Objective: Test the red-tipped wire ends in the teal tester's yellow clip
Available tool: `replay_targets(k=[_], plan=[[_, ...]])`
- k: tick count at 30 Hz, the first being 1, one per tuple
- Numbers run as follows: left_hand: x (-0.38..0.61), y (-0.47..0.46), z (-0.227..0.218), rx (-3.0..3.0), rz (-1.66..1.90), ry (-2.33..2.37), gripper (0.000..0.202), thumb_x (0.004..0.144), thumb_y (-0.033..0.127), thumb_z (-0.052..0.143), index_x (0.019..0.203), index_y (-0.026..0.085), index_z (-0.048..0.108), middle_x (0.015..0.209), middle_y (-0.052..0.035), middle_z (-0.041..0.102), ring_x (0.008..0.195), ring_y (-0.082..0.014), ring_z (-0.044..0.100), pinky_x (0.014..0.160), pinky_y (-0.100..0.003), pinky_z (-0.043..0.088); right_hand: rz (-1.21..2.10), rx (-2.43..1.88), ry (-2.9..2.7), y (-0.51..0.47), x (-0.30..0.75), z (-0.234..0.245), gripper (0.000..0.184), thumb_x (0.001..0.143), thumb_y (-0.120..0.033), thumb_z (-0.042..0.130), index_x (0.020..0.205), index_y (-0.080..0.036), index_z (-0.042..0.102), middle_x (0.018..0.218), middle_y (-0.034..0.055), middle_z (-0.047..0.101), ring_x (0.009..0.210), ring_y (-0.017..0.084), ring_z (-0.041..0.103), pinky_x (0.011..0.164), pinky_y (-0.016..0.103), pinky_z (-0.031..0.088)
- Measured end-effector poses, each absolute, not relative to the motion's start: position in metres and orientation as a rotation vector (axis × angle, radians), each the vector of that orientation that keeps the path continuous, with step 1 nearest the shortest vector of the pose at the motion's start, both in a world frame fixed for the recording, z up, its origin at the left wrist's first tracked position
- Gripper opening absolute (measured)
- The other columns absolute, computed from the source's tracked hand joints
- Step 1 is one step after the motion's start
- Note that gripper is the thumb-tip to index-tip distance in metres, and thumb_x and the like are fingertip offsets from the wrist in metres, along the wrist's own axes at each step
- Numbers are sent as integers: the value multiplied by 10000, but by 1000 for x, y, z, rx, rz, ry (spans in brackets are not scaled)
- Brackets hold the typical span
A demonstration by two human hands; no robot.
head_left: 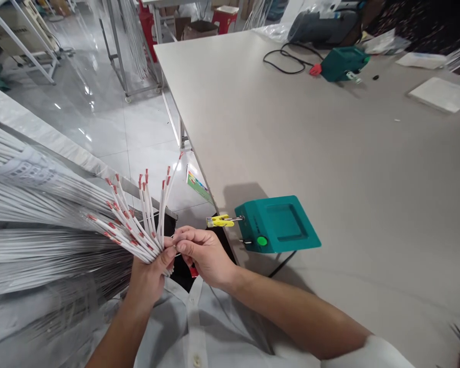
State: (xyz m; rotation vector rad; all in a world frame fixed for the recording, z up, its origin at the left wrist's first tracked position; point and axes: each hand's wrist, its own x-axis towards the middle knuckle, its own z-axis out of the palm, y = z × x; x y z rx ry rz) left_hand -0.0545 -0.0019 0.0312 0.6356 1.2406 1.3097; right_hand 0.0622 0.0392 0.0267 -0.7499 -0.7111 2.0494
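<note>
My left hand (153,271) is closed around a bundle of white cables (145,240) whose upper ends are red and fan out up and to the left. Close against it, my right hand (201,253) has thumb and fingers pinched together beside the bundle; what lies between its fingertips is too small to make out. To the right, at the table's edge, stands a teal box (279,225) with a green button on its near side. A yellow clip (220,221) sticks out from it over the edge, just above my right hand.
Thick bundles of white cables (42,204) in plastic lie at my left. The grey table (329,153) stretches away to the right. A second teal box (345,64) with a black cord stands at its far side. A wheeled metal rack (115,56) stands beyond on the floor.
</note>
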Motion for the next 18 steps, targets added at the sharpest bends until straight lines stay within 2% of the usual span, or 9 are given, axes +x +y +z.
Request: replay_targets(k=[4,9,15,18], plan=[[-49,-1,28,486,1412,1266,137,583,256,742,669,185,664,527,43,518,485,-69,451,471,-203,362,2030,-796,-674,39,60,26,80,628,-265,735,632,-189,708,756,-17,566,415,-3,415,363,161,295],[-46,-1,26,493,1405,1271,115,621,249,730,703,182,687,526,43,521,504,-63,444,482,-189,354,1885,-854,-820,37,62,21,90,652,-299,718,677,-212,720,766,-10,553,453,25,433,385,187,355],[-47,-3,22,534,1372,1218,89,663,255,702,663,180,653,502,56,487,476,-53,415,466,-184,333,1632,-864,-1065,41,67,22,36,693,-234,684,693,-226,719,746,15,620,699,112,567,624,233,475],[-55,-3,25,668,1249,1260,102,714,277,656,725,176,654,515,43,507,482,-67,436,471,-197,345,1574,-883,-1180,43,70,23,68,726,-227,650,687,-207,701,718,19,637,661,113,575,608,238,480]])
